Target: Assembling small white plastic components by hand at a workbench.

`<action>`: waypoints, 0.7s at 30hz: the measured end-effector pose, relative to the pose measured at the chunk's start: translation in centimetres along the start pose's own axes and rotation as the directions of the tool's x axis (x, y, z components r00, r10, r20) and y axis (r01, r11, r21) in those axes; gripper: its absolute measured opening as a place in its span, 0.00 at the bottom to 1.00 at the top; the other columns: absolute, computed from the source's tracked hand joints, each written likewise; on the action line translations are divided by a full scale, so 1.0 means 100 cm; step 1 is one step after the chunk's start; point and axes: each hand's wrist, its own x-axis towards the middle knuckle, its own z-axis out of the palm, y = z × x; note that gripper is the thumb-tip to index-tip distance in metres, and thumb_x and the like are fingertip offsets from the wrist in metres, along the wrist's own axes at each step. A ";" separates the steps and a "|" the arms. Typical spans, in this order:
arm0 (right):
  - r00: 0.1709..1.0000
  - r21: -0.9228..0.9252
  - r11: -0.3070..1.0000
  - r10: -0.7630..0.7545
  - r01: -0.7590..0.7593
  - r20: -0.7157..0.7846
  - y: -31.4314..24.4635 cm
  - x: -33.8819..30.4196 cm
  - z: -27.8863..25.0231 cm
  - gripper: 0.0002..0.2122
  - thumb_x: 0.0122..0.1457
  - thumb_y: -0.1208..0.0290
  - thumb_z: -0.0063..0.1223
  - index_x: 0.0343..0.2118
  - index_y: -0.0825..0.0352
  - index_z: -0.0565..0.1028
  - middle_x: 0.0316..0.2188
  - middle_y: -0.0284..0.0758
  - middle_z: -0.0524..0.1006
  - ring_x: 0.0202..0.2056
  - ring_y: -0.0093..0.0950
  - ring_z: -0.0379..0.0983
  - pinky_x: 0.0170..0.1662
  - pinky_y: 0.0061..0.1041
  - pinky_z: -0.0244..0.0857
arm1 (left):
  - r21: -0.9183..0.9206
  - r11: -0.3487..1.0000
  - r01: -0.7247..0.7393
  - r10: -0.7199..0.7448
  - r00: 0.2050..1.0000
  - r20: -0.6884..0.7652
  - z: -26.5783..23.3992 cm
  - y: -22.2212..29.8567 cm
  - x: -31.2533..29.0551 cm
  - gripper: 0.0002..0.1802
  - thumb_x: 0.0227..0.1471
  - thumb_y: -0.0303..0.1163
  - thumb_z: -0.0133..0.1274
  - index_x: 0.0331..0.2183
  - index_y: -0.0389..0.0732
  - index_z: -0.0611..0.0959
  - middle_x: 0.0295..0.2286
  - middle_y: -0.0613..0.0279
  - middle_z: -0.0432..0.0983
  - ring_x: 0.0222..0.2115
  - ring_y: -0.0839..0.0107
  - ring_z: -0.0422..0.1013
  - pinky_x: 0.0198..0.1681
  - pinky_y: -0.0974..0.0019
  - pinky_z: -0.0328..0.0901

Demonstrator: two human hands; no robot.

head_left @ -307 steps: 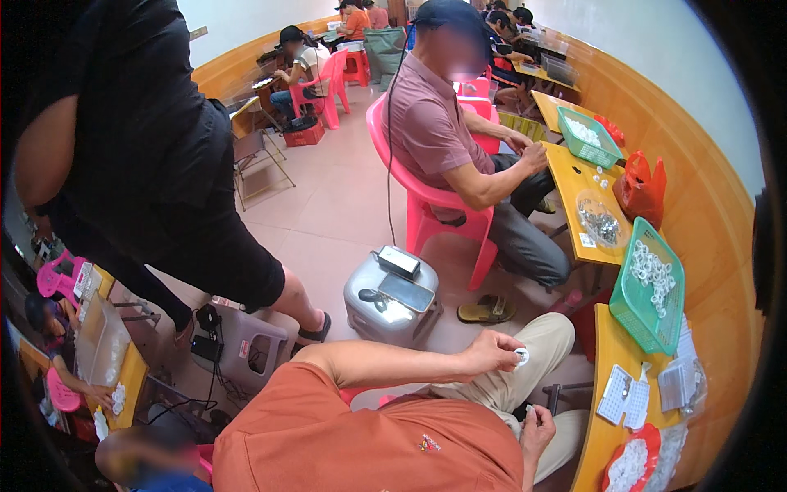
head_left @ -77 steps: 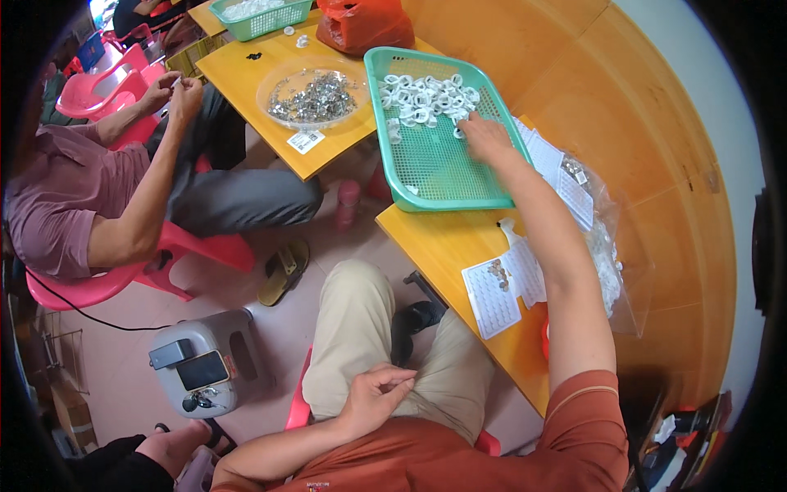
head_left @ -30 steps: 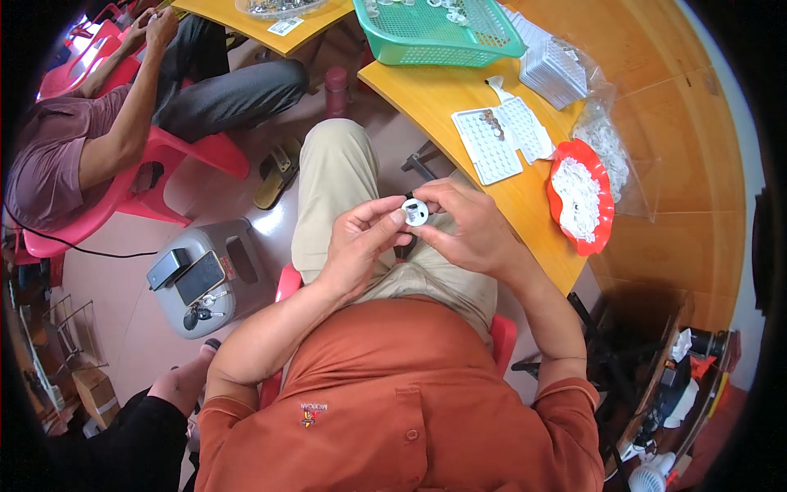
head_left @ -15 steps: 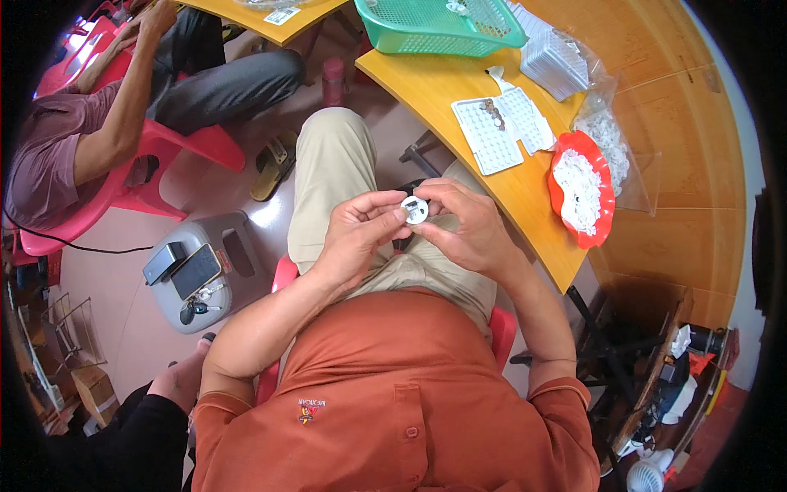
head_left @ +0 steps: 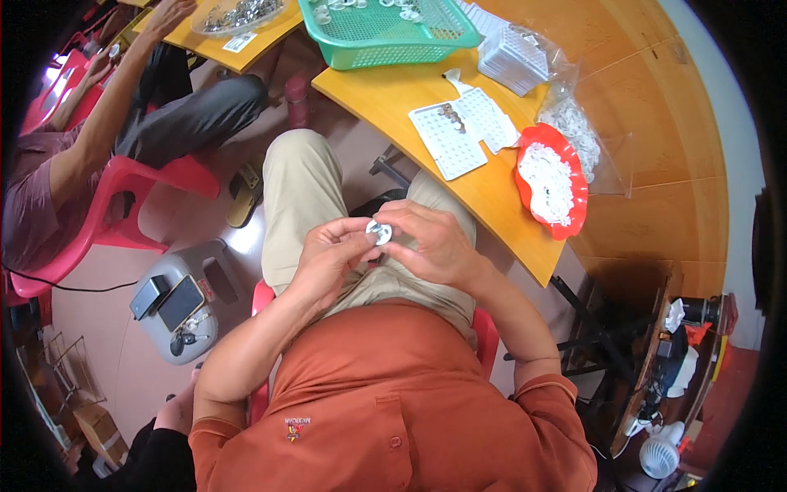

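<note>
A small round white plastic part (head_left: 379, 234) with a metal piece and dark openings on its face is held above my lap. My left hand (head_left: 332, 256) pinches its left side between thumb and fingers. On the other side, the thumb and fingertips of my right hand (head_left: 432, 243) close around its edge. Fingertips cover part of its rim. To the right on the table lies a white tray with rows of small wells (head_left: 449, 154), with several copper-coloured bits on it. Beside it stands a red scalloped dish (head_left: 579, 197) heaped with small white pieces.
The yellow table (head_left: 361, 86) bears a green basket (head_left: 385, 57), stacked plastic trays (head_left: 512, 64) and a clear bag of white parts (head_left: 574, 131). At left, a co-worker sits on a pink chair (head_left: 106, 201); a grey stool (head_left: 184, 295) holds a phone and keys.
The view has shifted, so table and hands appear further left and lower. Both hands keep hold of the white part, whose face looks slightly turned. The co-worker's hands have moved.
</note>
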 end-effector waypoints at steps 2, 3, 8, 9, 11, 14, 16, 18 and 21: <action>1.000 -0.033 0.999 -0.026 0.025 -0.013 -0.001 -0.003 -0.002 0.18 0.44 0.78 0.64 0.41 0.69 0.74 0.40 0.41 0.76 0.36 0.36 0.76 0.39 0.28 0.71 | 0.007 1.000 0.006 -0.006 1.000 0.014 0.003 0.000 0.000 0.11 0.54 0.21 0.54 0.40 0.31 0.79 0.34 0.57 0.79 0.31 0.76 0.75 0.35 0.74 0.71; 1.000 -0.029 1.000 -0.010 0.010 -0.001 -0.003 -0.004 -0.003 0.18 0.45 0.78 0.64 0.41 0.69 0.74 0.40 0.41 0.76 0.35 0.35 0.76 0.38 0.28 0.71 | 0.012 1.000 0.014 -0.014 1.000 0.014 0.004 0.000 0.000 0.10 0.53 0.21 0.54 0.40 0.32 0.79 0.34 0.57 0.79 0.31 0.76 0.75 0.35 0.74 0.71; 0.996 -0.011 0.996 0.091 -0.091 0.000 0.002 -0.013 -0.019 0.16 0.46 0.78 0.63 0.41 0.69 0.75 0.40 0.41 0.76 0.31 0.29 0.76 0.36 0.26 0.71 | 0.016 1.000 0.020 -0.021 1.000 0.018 0.001 -0.005 0.001 0.11 0.53 0.21 0.55 0.40 0.32 0.79 0.33 0.57 0.79 0.31 0.75 0.76 0.35 0.74 0.72; 0.993 -0.007 0.993 0.118 -0.118 -0.018 0.004 -0.015 -0.026 0.16 0.47 0.78 0.63 0.41 0.69 0.75 0.40 0.41 0.76 0.30 0.28 0.76 0.35 0.25 0.71 | 0.006 1.000 0.014 -0.014 1.000 -0.006 0.000 -0.006 0.001 0.11 0.52 0.20 0.55 0.40 0.32 0.79 0.33 0.57 0.79 0.31 0.74 0.76 0.34 0.75 0.73; 0.986 -0.033 0.986 0.158 -0.161 -0.059 0.019 -0.027 -0.044 0.15 0.47 0.80 0.61 0.40 0.70 0.75 0.40 0.40 0.76 0.28 0.24 0.75 0.34 0.22 0.70 | 0.029 1.000 0.003 -0.002 1.000 -0.027 0.000 -0.006 0.001 0.12 0.52 0.20 0.55 0.41 0.34 0.79 0.34 0.57 0.79 0.32 0.72 0.76 0.34 0.73 0.74; 0.922 -0.072 0.947 0.283 -0.312 -0.265 0.032 -0.043 -0.084 0.11 0.49 0.79 0.60 0.36 0.70 0.77 0.36 0.37 0.78 0.27 0.23 0.74 0.32 0.21 0.69 | 0.031 0.999 -0.007 0.008 1.000 -0.022 0.000 -0.007 0.001 0.12 0.52 0.20 0.54 0.42 0.35 0.79 0.35 0.56 0.79 0.33 0.70 0.77 0.35 0.72 0.74; 0.874 -0.170 0.908 0.294 -0.382 -0.388 0.045 -0.052 -0.114 0.09 0.49 0.76 0.59 0.35 0.69 0.78 0.33 0.38 0.78 0.26 0.28 0.75 0.32 0.24 0.68 | 0.041 0.999 0.012 -0.010 0.999 -0.047 0.002 -0.007 0.001 0.13 0.53 0.20 0.53 0.42 0.35 0.79 0.36 0.57 0.79 0.34 0.70 0.76 0.35 0.71 0.74; 0.826 -0.250 0.840 0.339 -0.481 -0.451 0.068 -0.063 -0.142 0.09 0.50 0.75 0.59 0.35 0.70 0.78 0.33 0.39 0.79 0.26 0.29 0.75 0.32 0.25 0.68 | 0.057 0.998 0.028 -0.025 0.998 -0.051 0.005 -0.008 0.001 0.13 0.53 0.20 0.53 0.42 0.35 0.79 0.36 0.57 0.79 0.34 0.70 0.76 0.36 0.71 0.74; 0.764 -0.305 0.722 0.473 -0.621 -0.438 0.089 -0.075 -0.171 0.12 0.50 0.73 0.59 0.38 0.70 0.78 0.37 0.41 0.79 0.33 0.34 0.76 0.38 0.29 0.69 | 0.093 0.994 0.050 -0.045 0.997 -0.063 0.006 -0.012 0.001 0.13 0.53 0.20 0.53 0.42 0.34 0.79 0.36 0.58 0.79 0.34 0.70 0.76 0.37 0.71 0.73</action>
